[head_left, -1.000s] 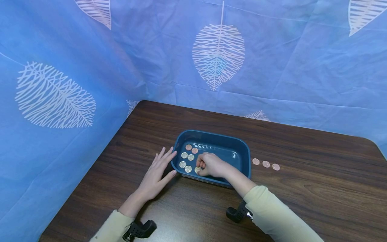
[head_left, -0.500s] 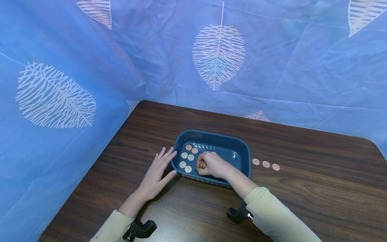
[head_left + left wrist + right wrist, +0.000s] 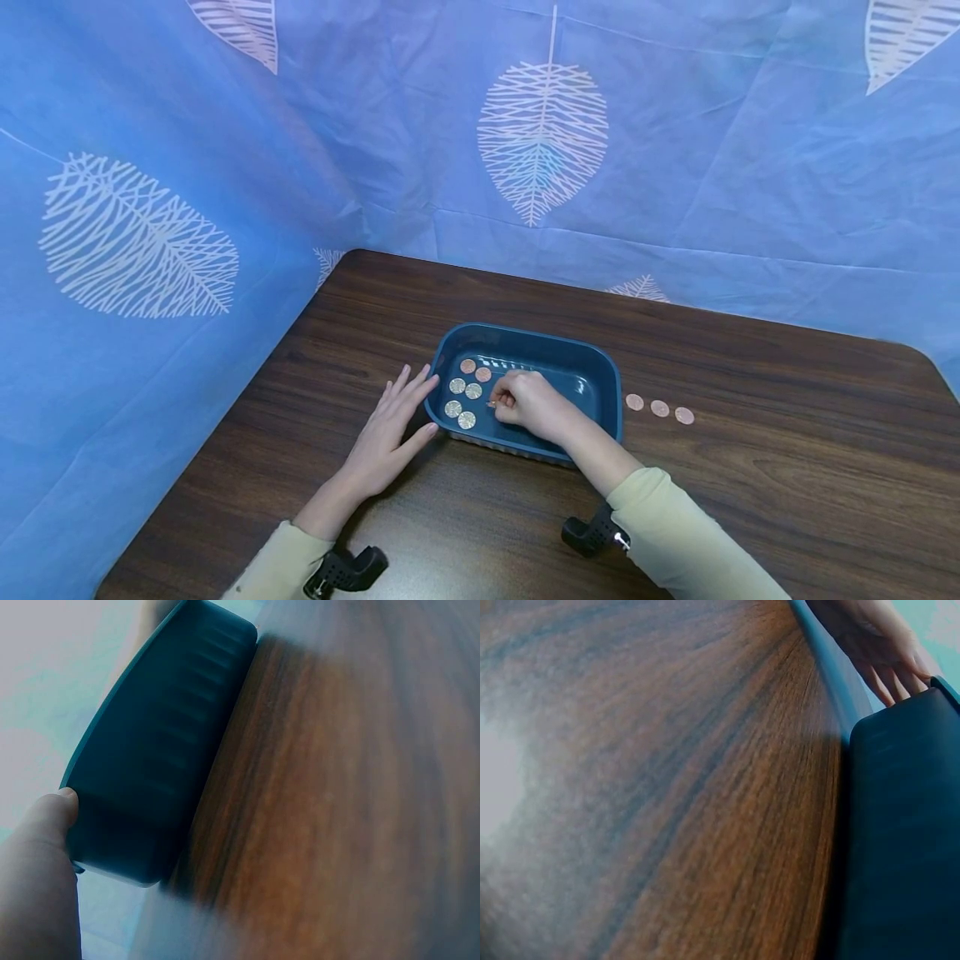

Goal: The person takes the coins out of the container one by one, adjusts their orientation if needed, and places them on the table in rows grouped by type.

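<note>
A blue rectangular tray (image 3: 555, 340) stands on the wooden table. Inside its left part lie copper coins (image 3: 468, 366) at the back and silvery coins (image 3: 467, 419) in front of them, roughly in pairs. My right hand (image 3: 531, 404) is over the tray floor and pinches a coin (image 3: 492, 404), seen almost edge-on and mostly covered by the fingers. With fingers spread, my left hand (image 3: 386, 442) touches the tray's left end. In the left wrist view its thumb (image 3: 56, 817) rests at the tray rim. The right wrist view shows only the tray's outer wall (image 3: 907, 825) and the left hand.
Three copper coins (image 3: 660, 408) lie in a row on the table (image 3: 787, 433), just right of the tray. A blue cloth with white leaf prints (image 3: 675, 150) hangs behind and to the left of the table.
The gold-looking coin that lay flat under my right fingers is lifted and turned on edge in their pinch. The right hand has risen slightly away from the front wall. The left hand stays still.
</note>
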The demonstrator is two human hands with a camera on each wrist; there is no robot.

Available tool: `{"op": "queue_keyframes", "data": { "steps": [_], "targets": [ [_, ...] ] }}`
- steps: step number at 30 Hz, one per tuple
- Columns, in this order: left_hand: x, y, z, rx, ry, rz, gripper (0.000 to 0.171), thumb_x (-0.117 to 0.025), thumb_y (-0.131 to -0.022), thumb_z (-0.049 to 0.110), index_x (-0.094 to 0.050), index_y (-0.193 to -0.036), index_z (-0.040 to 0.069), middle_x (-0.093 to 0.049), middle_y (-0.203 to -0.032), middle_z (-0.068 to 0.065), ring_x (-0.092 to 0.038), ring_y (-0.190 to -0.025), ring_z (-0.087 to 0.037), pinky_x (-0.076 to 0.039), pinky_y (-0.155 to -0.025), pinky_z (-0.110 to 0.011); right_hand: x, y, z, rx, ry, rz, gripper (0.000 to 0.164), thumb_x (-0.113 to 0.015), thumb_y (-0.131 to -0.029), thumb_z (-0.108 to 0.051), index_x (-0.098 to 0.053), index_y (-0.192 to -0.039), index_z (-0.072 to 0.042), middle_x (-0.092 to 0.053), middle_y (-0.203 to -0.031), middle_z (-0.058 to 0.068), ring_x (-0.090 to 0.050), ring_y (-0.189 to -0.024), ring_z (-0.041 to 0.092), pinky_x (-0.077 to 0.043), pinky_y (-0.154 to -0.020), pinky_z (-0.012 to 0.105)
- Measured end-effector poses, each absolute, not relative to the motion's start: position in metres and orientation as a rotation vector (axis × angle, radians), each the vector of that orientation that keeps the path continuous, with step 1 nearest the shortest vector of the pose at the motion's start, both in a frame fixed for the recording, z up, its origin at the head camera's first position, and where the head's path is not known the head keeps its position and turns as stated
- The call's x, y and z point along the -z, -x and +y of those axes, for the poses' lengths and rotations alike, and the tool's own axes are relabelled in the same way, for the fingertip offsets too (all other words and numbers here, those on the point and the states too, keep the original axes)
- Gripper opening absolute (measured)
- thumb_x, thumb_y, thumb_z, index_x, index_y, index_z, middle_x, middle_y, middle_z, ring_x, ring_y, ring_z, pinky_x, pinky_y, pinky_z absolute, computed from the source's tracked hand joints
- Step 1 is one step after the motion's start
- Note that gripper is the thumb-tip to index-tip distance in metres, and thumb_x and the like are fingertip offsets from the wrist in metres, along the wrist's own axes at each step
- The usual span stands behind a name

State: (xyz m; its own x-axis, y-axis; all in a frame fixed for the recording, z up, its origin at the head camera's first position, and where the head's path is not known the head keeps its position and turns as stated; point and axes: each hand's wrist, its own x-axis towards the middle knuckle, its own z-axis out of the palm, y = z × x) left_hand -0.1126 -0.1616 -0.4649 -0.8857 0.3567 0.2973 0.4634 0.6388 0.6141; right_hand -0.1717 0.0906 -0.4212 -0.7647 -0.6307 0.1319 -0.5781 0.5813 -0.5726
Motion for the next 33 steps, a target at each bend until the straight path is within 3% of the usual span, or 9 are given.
{"op": "queue_keyframes", "data": {
  "steps": [8, 15, 23, 28, 33],
  "targets": [
    [0.464, 0.113, -0.161, 1.077, 0.683, -2.711, 0.058, -0.051, -0.098, 0.038, -0.032, -0.15, 0.021, -0.021, -0.157, 0.006, -0.006, -0.145, -0.017, -0.008, -0.114, -0.054, 0.419, 0.171, 0.092, 1.046, 0.96, 2.724, 0.012, -0.059, -0.081, 0.004, -0.068, -0.084, -0.003, -0.059, -0.078, 0.0, -0.047, -0.064, 0.008, -0.045, -0.056, 0.022],
    [0.464, 0.113, -0.162, 1.072, 0.685, -2.713, 0.058, -0.05, -0.099, 0.038, -0.032, -0.15, 0.021, -0.021, -0.157, 0.006, -0.006, -0.145, -0.019, -0.008, -0.114, -0.054, 0.414, 0.171, 0.095, 1.257, 0.855, 2.643, 0.011, -0.059, -0.088, -0.003, -0.067, -0.088, -0.009, -0.059, -0.084, -0.002, -0.05, -0.069, 0.011, -0.046, -0.061, 0.027],
    [0.464, 0.112, -0.162, 1.076, 0.689, -2.705, 0.058, -0.051, -0.098, 0.038, -0.032, -0.15, 0.021, -0.021, -0.157, 0.006, -0.006, -0.145, -0.018, -0.009, -0.113, -0.055, 0.402, 0.169, 0.106, 1.439, 0.735, 2.54, 0.01, -0.056, -0.095, -0.006, -0.064, -0.101, -0.005, -0.066, -0.09, 0.005, -0.067, -0.077, 0.021, -0.055, -0.067, 0.03],
    [0.464, 0.112, -0.162, 1.077, 0.682, -2.711, 0.058, -0.051, -0.098, 0.038, -0.032, -0.15, 0.021, -0.021, -0.157, 0.007, -0.006, -0.145, -0.017, -0.009, -0.113, -0.055, 0.393, 0.165, 0.124, 1.52, 0.671, 2.493, 0.011, -0.056, -0.096, -0.006, -0.063, -0.104, -0.004, -0.066, -0.094, 0.009, -0.069, -0.081, 0.02, -0.056, -0.073, 0.041],
    [0.464, 0.112, -0.162, 1.071, 0.677, -2.716, 0.058, -0.051, -0.098, 0.039, -0.032, -0.15, 0.022, -0.02, -0.157, 0.007, -0.006, -0.145, -0.018, -0.008, -0.114, -0.054, 0.385, 0.159, 0.146, 1.6, 0.656, 2.46, 0.011, -0.059, -0.094, -0.005, -0.063, -0.103, -0.002, -0.067, -0.093, 0.011, -0.068, -0.083, 0.03, -0.056, -0.074, 0.044]
  ]
}}
